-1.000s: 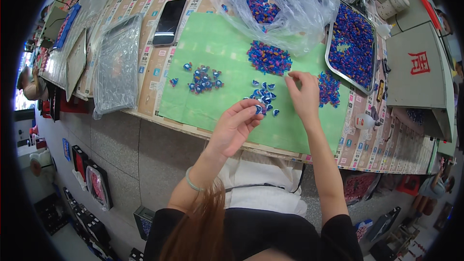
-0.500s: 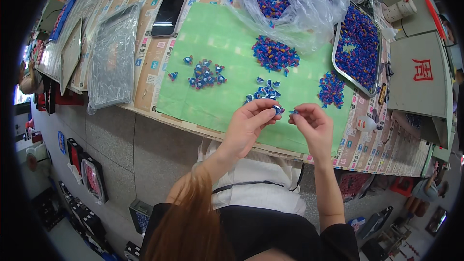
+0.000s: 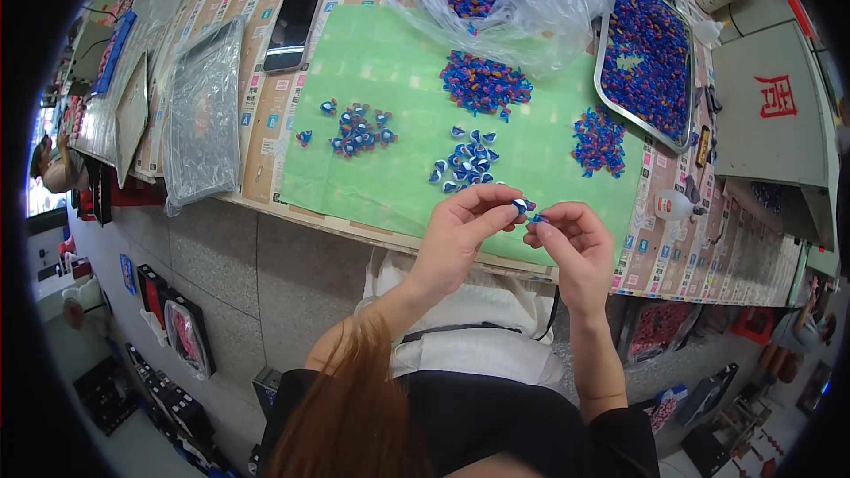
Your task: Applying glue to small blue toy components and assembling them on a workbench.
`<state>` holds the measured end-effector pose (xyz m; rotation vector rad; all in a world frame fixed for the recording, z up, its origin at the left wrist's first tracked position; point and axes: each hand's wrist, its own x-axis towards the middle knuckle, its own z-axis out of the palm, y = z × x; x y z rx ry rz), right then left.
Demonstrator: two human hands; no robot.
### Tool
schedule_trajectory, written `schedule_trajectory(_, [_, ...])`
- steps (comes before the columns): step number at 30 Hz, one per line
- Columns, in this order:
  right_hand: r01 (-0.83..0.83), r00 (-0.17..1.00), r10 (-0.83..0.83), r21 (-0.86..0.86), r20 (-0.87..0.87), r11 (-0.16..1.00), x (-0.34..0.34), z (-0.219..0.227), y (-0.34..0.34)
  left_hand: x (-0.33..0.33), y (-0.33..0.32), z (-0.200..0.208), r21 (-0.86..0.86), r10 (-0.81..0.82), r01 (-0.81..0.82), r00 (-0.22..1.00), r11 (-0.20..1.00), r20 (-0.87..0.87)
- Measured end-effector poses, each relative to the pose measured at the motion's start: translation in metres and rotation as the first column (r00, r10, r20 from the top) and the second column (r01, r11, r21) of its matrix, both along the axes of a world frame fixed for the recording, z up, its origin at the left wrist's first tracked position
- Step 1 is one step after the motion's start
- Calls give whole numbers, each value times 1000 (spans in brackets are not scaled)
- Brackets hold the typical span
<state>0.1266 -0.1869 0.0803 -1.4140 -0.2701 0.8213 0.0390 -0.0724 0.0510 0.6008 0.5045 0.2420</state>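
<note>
My left hand pinches a small blue-and-white plastic piece between thumb and fingertips. Close beside it, my right hand pinches a smaller blue piece; the two pieces nearly touch, and I cannot tell if they do. Just beyond my left fingers lies a cluster of blue-and-white pieces on the green cloth. Farther left sits a group of blue-and-white pieces with reddish parts. Piles of small blue, red and orange pieces lie at the far middle and on the right.
A metal tray full of small coloured pieces stands at the right, near a clear plastic bag. To the left are a phone and a plastic-wrapped tray. A small white bottle and a grey metal box are far right.
My right hand has come closer to my left, bringing the two held pieces nearly together. The view has shifted slightly, and more of the blue-and-white cluster shows beyond my left hand.
</note>
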Motion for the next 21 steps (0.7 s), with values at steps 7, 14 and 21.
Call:
schedule_trajectory(7, [11,999,-10,33,-32,999,-2,-1,-2,1,-8,8,289,10,5,999,957,-51])
schedule_trajectory(14, [-25,994,19,60,106,998,-4,-12,-7,-5,-8,9,644,25,-5,999,765,-22])
schedule_trajectory(21, [-16,999,11,90,51,996,-6,-6,-5,-7,-6,10,785,8,-10,1000,620,7])
